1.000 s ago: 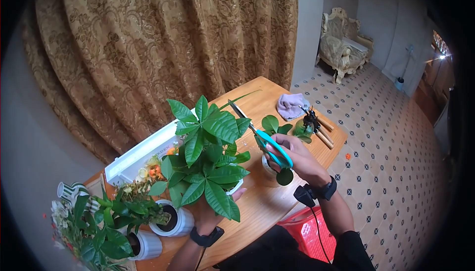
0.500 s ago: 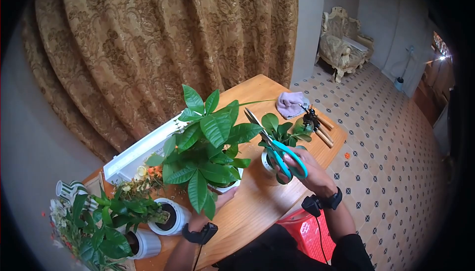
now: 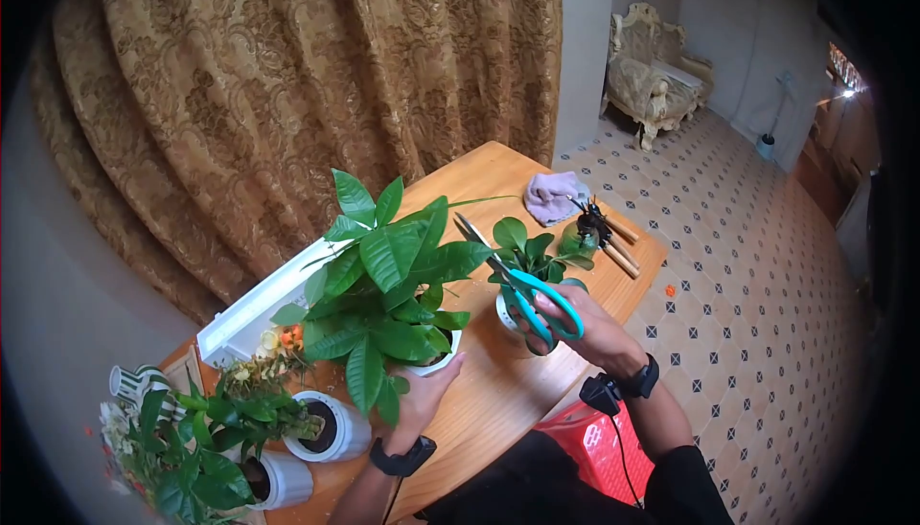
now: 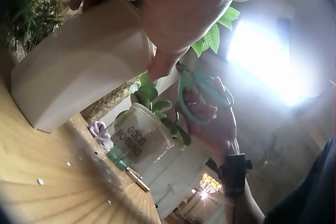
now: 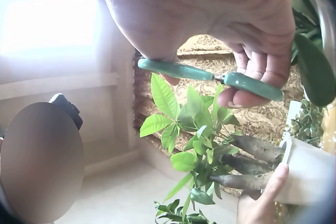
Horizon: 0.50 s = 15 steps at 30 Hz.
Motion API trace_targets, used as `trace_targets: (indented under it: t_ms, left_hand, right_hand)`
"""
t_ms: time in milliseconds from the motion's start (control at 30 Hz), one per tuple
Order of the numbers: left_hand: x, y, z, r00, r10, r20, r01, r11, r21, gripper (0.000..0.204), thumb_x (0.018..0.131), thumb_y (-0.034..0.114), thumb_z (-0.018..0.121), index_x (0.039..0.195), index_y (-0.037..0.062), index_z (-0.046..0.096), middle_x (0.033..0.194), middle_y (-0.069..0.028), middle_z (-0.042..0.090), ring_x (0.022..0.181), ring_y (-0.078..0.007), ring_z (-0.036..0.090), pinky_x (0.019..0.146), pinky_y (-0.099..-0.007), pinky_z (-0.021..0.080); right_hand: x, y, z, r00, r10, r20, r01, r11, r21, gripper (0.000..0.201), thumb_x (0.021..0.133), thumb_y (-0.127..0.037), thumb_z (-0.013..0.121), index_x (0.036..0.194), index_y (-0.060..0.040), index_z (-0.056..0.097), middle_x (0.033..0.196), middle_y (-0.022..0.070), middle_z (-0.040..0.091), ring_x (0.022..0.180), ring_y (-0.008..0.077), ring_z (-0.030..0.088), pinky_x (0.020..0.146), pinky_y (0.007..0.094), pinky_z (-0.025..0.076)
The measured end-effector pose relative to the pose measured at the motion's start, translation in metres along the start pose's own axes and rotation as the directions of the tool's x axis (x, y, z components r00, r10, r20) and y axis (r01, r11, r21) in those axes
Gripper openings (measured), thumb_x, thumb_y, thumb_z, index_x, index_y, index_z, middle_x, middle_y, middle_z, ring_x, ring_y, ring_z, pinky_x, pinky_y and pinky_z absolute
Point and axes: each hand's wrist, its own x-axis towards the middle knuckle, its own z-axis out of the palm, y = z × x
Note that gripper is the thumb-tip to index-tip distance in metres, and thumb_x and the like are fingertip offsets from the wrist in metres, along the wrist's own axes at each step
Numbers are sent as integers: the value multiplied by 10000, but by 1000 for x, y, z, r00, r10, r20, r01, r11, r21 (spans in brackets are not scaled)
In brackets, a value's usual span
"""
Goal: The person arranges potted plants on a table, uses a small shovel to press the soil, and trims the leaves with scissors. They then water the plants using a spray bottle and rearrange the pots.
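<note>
A leafy plant [image 3: 388, 257] with several thick stems [image 5: 247, 163] grows in a white pot [image 4: 79, 66]. The left hand [image 3: 422, 396] grips this pot, its thumb at the rim in the right wrist view. Turquoise-handled scissors [image 3: 542, 303] are in the right hand [image 3: 594, 333], with fingers and thumb through the handles. Their blades, slightly parted in the head view, point toward the plant's right-hand leaves. Just beyond the right hand stands a smaller round-leaved plant [image 3: 511, 234] in a cup [image 4: 143, 134] lettered "GOOD MORNING".
Two potted plants in white pots [image 3: 331, 426] stand at the table's left, near flowers [image 3: 278, 341] and a white box [image 3: 259, 300]. A lilac cloth [image 3: 553, 197], a green glass container [image 3: 577, 243] and wooden-handled tools [image 3: 621, 259] lie toward the far right. A red stool [image 3: 599, 448] is below the table edge.
The right hand has drawn the scissors back a little from the leaves, and their blades have parted. The big plant has turned and tilted in the left hand's grip. The head view has shifted slightly.
</note>
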Motion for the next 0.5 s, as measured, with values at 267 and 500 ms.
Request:
trace_targets:
  t_ms: [267,500]
  left_hand:
    - [-1,-36,-13,974,-219,59,224,968,-112,520,781,156,869,1201,-34,628,1145,-127,689,1038,-213,670,919,-358,528]
    - [3,-33,-26,975,-159,154,173,981,-84,618,773,166,881,1254,-57,563,1199,-149,659,1072,-223,657,946,-370,530]
  right_hand:
    - [2,-4,3,1000,5,-9,-5,1000,-15,460,991,-497,637,1012,-38,615,848,11,601,696,79,573,612,229,488]
    - [5,-5,1,999,17,35,-15,998,-56,435,997,-482,635,997,-49,597,816,-10,588,653,63,551,569,224,413]
